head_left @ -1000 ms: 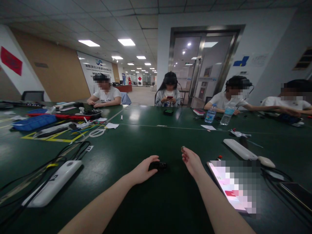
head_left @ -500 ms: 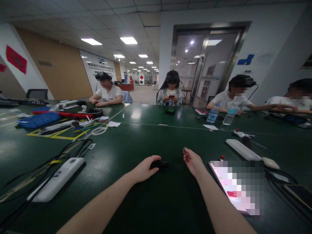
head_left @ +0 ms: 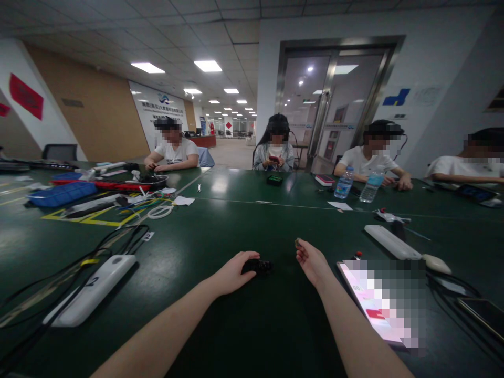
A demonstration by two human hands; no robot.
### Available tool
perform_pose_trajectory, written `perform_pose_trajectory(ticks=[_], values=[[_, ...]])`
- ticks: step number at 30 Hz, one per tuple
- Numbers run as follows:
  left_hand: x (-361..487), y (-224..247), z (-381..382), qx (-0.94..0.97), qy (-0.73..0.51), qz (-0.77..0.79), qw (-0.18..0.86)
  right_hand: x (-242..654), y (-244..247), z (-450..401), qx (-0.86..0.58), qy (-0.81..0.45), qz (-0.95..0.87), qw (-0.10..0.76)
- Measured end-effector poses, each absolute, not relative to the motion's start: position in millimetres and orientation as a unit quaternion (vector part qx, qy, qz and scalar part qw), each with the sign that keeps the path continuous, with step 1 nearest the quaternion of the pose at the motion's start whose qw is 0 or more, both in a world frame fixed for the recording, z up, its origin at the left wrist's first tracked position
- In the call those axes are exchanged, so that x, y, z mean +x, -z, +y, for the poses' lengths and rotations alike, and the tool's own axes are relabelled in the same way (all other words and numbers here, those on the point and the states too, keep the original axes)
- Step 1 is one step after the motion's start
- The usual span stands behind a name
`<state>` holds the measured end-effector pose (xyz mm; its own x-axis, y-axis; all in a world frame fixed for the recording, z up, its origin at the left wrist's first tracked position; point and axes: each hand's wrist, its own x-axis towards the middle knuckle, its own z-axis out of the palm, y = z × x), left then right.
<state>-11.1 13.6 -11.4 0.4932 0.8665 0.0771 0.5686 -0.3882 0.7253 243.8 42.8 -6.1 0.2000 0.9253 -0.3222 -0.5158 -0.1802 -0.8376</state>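
Observation:
My left hand (head_left: pixel 235 273) lies with its fingers over the left end of a small black object (head_left: pixel 260 266) on the dark green table (head_left: pixel 252 320). The object's right end shows past my fingertips, and its exact kind is hard to tell. My right hand (head_left: pixel 312 263) is raised a little, a short gap to the right of that object. Its thumb and finger pinch a tiny brownish item (head_left: pixel 297 242), too small to identify.
A tablet with a blurred screen (head_left: pixel 380 304) lies right of my right hand, beyond it a white power strip (head_left: pixel 389 241) and white mouse (head_left: pixel 435 264). Another power strip (head_left: pixel 90 290) and black cables lie left. Seated co-workers, bottles and a blue tray (head_left: pixel 59 193) stand farther away.
My view has swung slightly and my hands have barely moved. The seated person at the right has drawn both arms back toward the table edge in front of them.

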Motion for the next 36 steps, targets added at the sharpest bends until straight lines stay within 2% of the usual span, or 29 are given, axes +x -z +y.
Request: perform_pose_trajectory(ticks=[16,20,24,28,32,36], values=[[-9.1,12.0,13.8,0.796,-0.242,0.449,0.327,249.6,18.4,49.7,-0.483,-0.591,-0.231,0.604],[-8.7,14.2,15.3,0.795,-0.254,0.439,0.332,243.4,8.9,43.5,-0.519,-0.531,-0.325,0.585],[-9.2,16.4,16.5,0.794,-0.256,0.434,0.340,229.6,-8.1,28.8,-0.531,-0.450,-0.514,0.501],[-8.8,17.4,16.6,0.801,-0.262,0.428,0.327,212.9,-21.5,11.1,-0.503,-0.388,-0.685,0.357],[-7.5,17.0,16.3,0.815,-0.268,0.412,0.307,202.3,-27.9,0.0,-0.497,-0.339,-0.755,0.261],[-6.9,15.3,15.8,0.827,-0.259,0.404,0.291,199.6,-26.5,-1.2,-0.483,-0.325,-0.782,0.222]])
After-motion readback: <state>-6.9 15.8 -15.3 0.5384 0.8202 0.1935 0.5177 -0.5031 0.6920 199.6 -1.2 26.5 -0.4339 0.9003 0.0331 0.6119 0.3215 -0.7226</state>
